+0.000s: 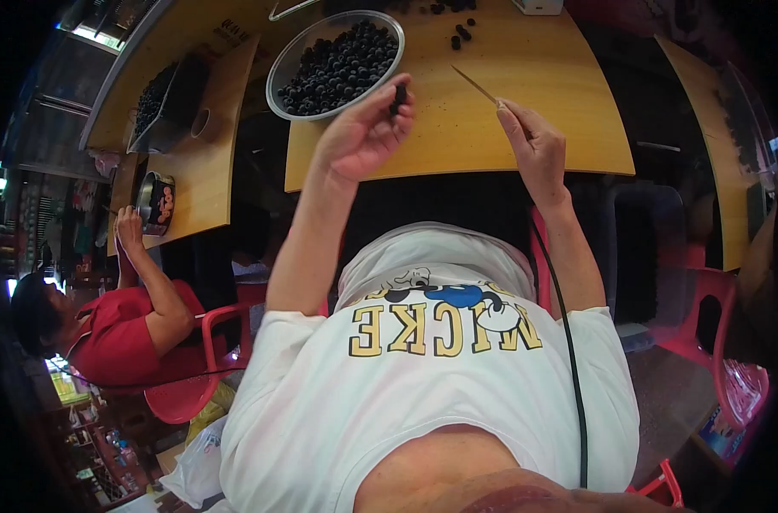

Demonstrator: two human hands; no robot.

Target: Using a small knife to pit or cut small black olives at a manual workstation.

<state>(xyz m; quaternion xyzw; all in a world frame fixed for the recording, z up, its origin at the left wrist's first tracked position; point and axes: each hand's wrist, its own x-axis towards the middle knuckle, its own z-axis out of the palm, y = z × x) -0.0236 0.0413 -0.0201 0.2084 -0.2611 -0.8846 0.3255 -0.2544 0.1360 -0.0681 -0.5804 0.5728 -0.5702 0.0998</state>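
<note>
My left hand (363, 141) is closed on a small black piece (398, 99), held between thumb and fingers just in front of a clear round bowl (274, 96). Heaped in that bowl are many small, dark, round pieces (342, 68), too small for me to tell their kind. On the right, my right hand (534, 145) grips a thin, pointed tool (474, 82), its tip slanting up and left over the wooden table (543, 77). A gap of table separates the two hands.
Several loose dark pieces (461, 36) lie at the table's far side, near a white object (538, 7). On the left, a person in a red shirt (132, 333) works at another table with a dark tin (158, 203). A black cable (568, 342) runs down my front.
</note>
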